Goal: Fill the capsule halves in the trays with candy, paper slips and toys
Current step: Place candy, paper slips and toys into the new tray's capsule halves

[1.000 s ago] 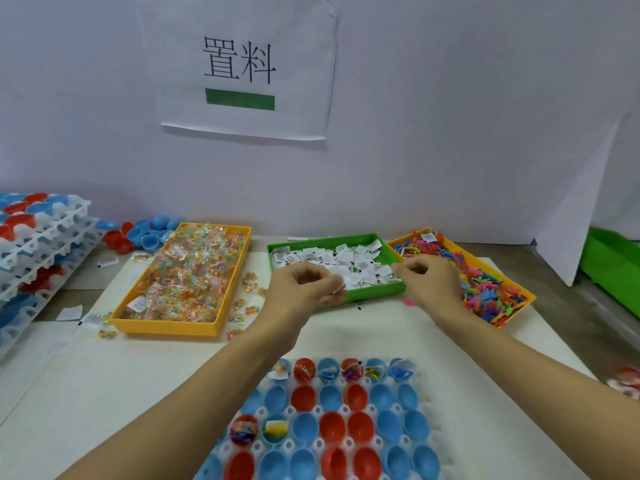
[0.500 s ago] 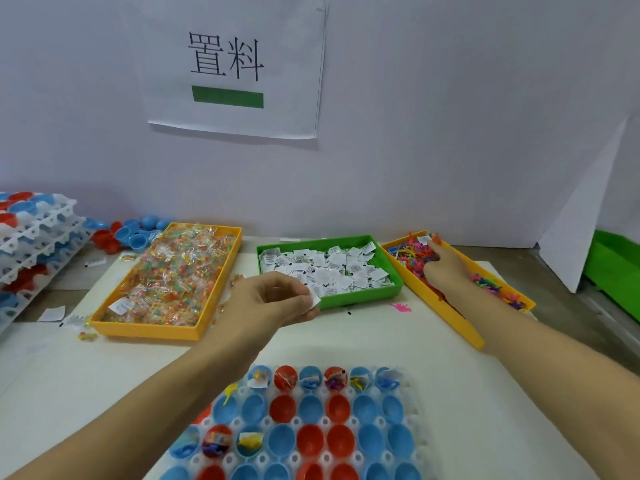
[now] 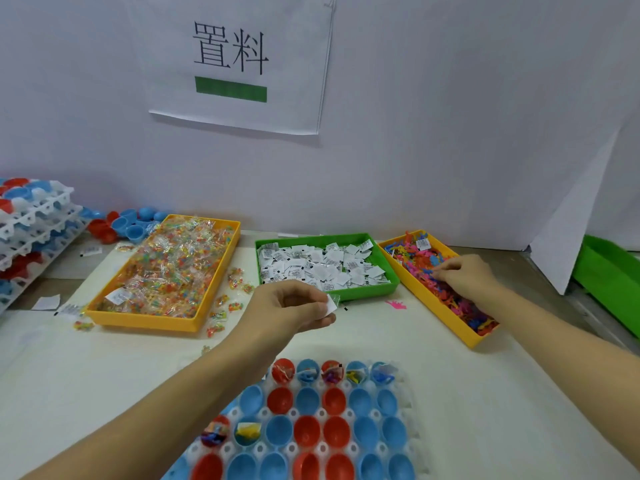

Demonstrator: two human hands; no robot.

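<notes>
A white tray [image 3: 408, 407] of red and blue capsule halves lies at the near edge; the far row and two cups at the left hold fillings. My left hand [image 3: 291, 311] hovers above it and pinches white paper slips [image 3: 331, 304]. My right hand [image 3: 464, 275] reaches into the orange toy tray [image 3: 446, 317], its fingertips curled among small coloured plastic toys [image 3: 420, 263]. The green tray [image 3: 329, 292] of paper slips sits between the hands. At the left stands an orange tray [image 3: 149, 322] full of wrapped candy [image 3: 173, 265].
Stacked white trays [image 3: 31, 233] of capsule halves stand at the far left, with loose red and blue halves [image 3: 121, 223] behind the candy tray. Stray candy packets [image 3: 228, 303] and a pink toy [image 3: 396, 304] lie on the table. A green bin [image 3: 609, 282] stands at the right.
My right hand has moved from the green slip tray into the toy tray. My left hand has drawn back toward the capsule tray, still holding slips.
</notes>
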